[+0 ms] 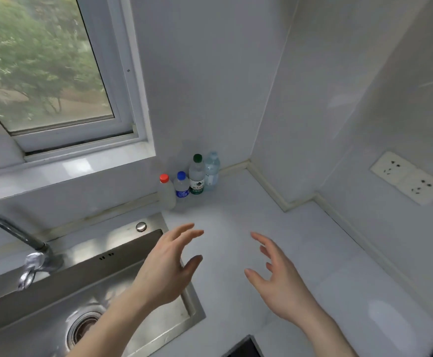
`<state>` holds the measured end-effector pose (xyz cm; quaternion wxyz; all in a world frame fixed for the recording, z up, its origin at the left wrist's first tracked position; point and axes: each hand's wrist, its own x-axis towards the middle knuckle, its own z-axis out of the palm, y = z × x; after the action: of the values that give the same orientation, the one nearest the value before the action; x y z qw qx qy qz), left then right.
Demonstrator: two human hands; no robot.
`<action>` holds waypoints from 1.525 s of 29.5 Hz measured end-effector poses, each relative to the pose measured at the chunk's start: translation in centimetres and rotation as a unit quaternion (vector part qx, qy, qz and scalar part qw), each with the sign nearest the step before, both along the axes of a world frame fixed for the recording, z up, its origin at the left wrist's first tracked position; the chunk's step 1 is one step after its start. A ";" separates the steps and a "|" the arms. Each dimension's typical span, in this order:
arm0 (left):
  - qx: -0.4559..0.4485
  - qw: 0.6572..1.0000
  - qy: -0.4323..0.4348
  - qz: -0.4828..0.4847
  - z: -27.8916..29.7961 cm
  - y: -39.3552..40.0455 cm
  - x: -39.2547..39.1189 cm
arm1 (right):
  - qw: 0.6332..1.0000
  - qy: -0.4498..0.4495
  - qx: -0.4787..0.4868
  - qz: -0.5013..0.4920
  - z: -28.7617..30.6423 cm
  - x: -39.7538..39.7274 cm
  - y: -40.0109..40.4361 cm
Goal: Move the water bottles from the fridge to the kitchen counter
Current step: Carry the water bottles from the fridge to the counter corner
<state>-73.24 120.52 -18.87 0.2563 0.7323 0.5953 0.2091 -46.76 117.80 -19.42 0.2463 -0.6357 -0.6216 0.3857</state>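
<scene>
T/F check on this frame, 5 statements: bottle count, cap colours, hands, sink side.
1. Four bottles stand on the counter by the wall. True: red-capped bottle, blue-capped bottle, green-capped bottle, clear-capped bottle.
2. The left hand grips a bottle. False: it holds nothing, fingers spread.
3. The right hand is open and empty. True.
4. The sink lies right of the bottles. False: it lies to their left, nearer the camera.
5. The red-capped bottle is furthest from the window. False: it stands nearest it.
</scene>
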 end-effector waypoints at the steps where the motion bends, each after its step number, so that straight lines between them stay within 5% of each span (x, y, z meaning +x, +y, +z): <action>1: -0.003 1.000 0.001 -0.019 0.0 -0.5 1.0 | 1.000 -0.008 -0.001 -0.013 0.0 0.9 -1.5; 16: 0.047 0.973 0.017 -0.227 3.9 -7.5 14.2 | 0.981 -0.015 0.043 -0.188 3.4 10.4 -18.5; 29: 0.031 0.917 -0.007 -0.399 4.0 -22.4 31.0 | 0.936 -0.045 0.046 -0.346 4.9 21.2 -40.7; 39: 0.015 0.766 -0.027 -0.642 5.0 -33.9 46.0 | 0.823 -0.056 0.056 -0.562 6.1 24.8 -58.8; 42: 0.018 0.682 -0.035 -0.730 6.0 -39.2 52.1 | 0.747 -0.084 0.061 -0.657 7.1 23.9 -64.9; 45: 0.009 0.638 -0.037 -0.769 7.4 -42.8 55.1 | 0.703 -0.108 0.035 -0.702 7.9 23.0 -67.9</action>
<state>-18.12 77.70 -11.51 0.3396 0.9197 -0.1945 -0.0309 -23.75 49.90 -11.51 0.3990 -0.9164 -0.0313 0.0079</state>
